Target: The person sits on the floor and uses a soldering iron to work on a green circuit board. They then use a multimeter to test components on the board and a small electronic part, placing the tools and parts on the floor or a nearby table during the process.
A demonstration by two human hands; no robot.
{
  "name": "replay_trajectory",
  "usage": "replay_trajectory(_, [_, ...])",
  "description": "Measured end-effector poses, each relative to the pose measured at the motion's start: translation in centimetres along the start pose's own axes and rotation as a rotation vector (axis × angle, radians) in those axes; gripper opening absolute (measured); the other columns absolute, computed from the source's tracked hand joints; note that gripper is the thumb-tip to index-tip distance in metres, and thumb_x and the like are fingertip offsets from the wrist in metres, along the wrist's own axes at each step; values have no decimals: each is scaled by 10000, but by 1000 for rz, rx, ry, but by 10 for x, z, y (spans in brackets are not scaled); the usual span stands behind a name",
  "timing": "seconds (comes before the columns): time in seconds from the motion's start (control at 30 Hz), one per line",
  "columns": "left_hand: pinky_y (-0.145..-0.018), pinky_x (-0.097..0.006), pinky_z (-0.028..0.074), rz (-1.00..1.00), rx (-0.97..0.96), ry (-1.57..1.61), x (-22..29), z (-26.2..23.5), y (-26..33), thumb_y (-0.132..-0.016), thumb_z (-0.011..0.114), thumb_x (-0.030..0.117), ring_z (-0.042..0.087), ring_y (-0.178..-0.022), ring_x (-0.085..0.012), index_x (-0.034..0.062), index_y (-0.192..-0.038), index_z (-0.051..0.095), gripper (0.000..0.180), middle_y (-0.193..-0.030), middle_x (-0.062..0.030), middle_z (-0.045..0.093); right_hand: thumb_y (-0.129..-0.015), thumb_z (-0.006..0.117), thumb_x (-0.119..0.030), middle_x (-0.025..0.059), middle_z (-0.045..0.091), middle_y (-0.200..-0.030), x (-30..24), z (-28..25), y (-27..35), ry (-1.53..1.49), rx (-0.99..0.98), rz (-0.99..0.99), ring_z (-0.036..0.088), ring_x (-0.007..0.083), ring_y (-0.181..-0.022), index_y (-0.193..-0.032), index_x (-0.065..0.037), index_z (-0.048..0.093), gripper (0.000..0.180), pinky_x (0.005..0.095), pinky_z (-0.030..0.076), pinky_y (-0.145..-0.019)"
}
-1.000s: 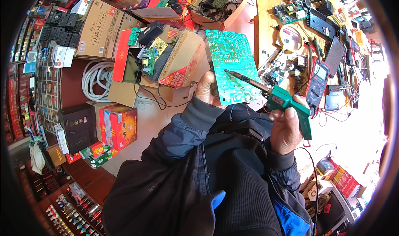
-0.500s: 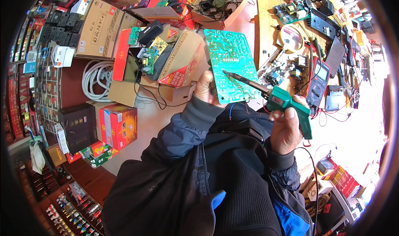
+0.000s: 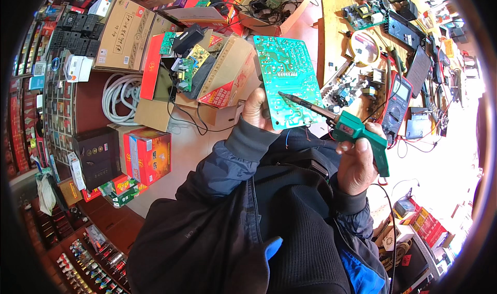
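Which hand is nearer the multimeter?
Right. The right hand, holding the soldering iron, is just below and left of the multimeter in view; the left hand, holding the board, is much farther left.

Large dark characters stand on the tall tan carton; white print crosses the red corner patch of the slanting cardboard box; bold characters mark the orange-red box; a small red label sits on the green soldering iron, its print too small to read
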State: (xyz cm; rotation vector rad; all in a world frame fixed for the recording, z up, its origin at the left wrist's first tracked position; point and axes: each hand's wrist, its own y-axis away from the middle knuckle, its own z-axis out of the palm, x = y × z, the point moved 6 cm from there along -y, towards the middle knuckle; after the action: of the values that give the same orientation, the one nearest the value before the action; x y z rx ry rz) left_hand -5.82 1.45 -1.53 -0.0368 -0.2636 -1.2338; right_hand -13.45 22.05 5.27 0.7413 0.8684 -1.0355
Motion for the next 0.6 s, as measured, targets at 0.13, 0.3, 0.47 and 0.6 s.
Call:
replay_trajectory(0.13, [-1061, -613, 538, 18, -43, 39, 1, 2, 1, -873, 798, 307, 628, -1267, -406, 12, -1498, 463, 769, -1418, -198, 616, -951, 701, -97, 138, 559, -1148, -1, -1, -1, -6, 16, -8, 676, 253, -751, -1285, 48, 564, 390, 366, 567, -630])
replay_trajectory(0.3, [-1063, -618, 533, 15, -27, 10, 5, 6, 1, -880, 750, 274, 633, -1263, -398, 26, -1500, 463, 727, -1419, -194, 616, -948, 695, -91, 134, 547, -1162, -2, 0, 0, -14, -3, -8, 678, 250, -756, -1293, 49, 560, 397, 369, 569, -632])
replay_trajectory(0.47, [-1067, -616, 525, 6, 1, -87, 7, 5, 0, -867, 768, 252, 630, -1268, -392, 52, -1494, 475, 720, -1418, -178, 618, -948, 689, -81, 130, 533, -1173, -2, -1, 0, -30, 10, -10, 681, 253, -759, -1282, 51, 561, 382, 373, 574, -631])
replay_trajectory(0.6, [-1056, -610, 540, 26, -8, -94, 7, 3, 0, -877, 742, 257, 638, -1259, -389, 41, -1506, 458, 723, -1418, -186, 617, -945, 690, -76, 127, 524, -1182, -2, 0, 0, -20, 2, -5, 683, 257, -761, -1276, 51, 561, 377, 371, 575, -629])
